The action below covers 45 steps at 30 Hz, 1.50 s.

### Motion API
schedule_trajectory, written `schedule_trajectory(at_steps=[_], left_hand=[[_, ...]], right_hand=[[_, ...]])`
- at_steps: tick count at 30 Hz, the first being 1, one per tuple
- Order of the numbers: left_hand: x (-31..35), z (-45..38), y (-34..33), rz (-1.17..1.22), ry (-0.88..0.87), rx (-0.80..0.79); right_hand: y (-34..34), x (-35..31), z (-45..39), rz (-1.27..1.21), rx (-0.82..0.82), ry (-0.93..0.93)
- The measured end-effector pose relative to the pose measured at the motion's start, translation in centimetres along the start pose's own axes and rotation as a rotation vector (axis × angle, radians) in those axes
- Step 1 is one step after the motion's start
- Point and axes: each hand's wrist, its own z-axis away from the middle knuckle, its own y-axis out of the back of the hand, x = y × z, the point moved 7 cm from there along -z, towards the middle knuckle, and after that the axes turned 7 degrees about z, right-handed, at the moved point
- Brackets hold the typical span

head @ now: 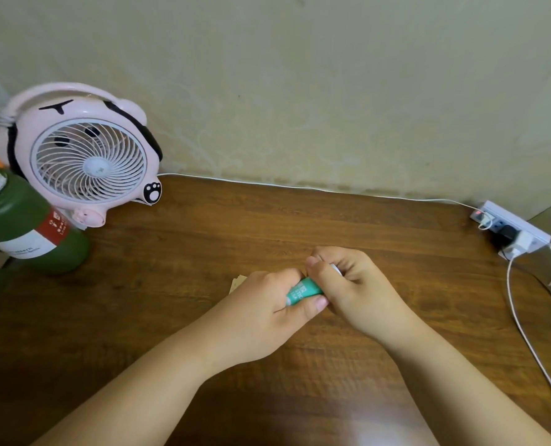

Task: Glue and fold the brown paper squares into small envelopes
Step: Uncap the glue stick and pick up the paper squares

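Observation:
A teal glue stick [302, 290] with white lettering lies between both hands above the middle of the wooden table [235, 226]. My left hand [267, 310] grips its lower body. My right hand [351, 281] is curled round its upper end, where a bit of white cap shows between the fingers. Just left of my left hand, a corner of the brown paper squares [238, 281] pokes out on the table; the rest of the paper is hidden under the hand.
A pink desk fan [84, 156] stands at the back left beside a green bottle [20, 226]. A white power strip [512, 230] sits at the back right corner, with white cables [525, 336] running along the wall and down the right edge.

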Motion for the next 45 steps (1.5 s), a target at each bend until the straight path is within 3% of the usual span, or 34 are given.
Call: schedule_trajectory(at_steps=[7, 15, 20, 25, 32, 39, 45], left_hand=[[-1.3, -2.0, -0.1, 0.049, 0.031, 0.042], [-9.8, -6.0, -1.9, -0.034, -0.037, 0.314], [-13.7, -7.0, -4.8, -0.059, -0.156, 0.351], [-14.7, -4.2, -6.7, -0.07, -0.231, 0.358], [-14.7, 0.1, -9.0, -0.038, -0.251, 0.293], [-17.9, -0.7, -10.8, -0.024, -0.073, 0.184], [-17.5, -0.6, -12.3, 0.574, 0.042, -0.11]], right_hand=[[0.4, 1.4, -1.4, -0.031, 0.041, -0.01], [-1.9, 10.1, -4.3, 0.183, 0.091, -0.142], [-4.2, 14.2, -4.1, 0.241, 0.295, -0.03], [-6.4, 14.8, -1.5, 0.211, 0.328, 0.141], [-8.8, 15.6, 2.2, 0.023, 0.264, 0.128], [-10.3, 18.3, 3.5, -0.133, 0.241, 0.01], [-9.5, 17.1, 3.9, -0.09, 0.247, 0.145]])
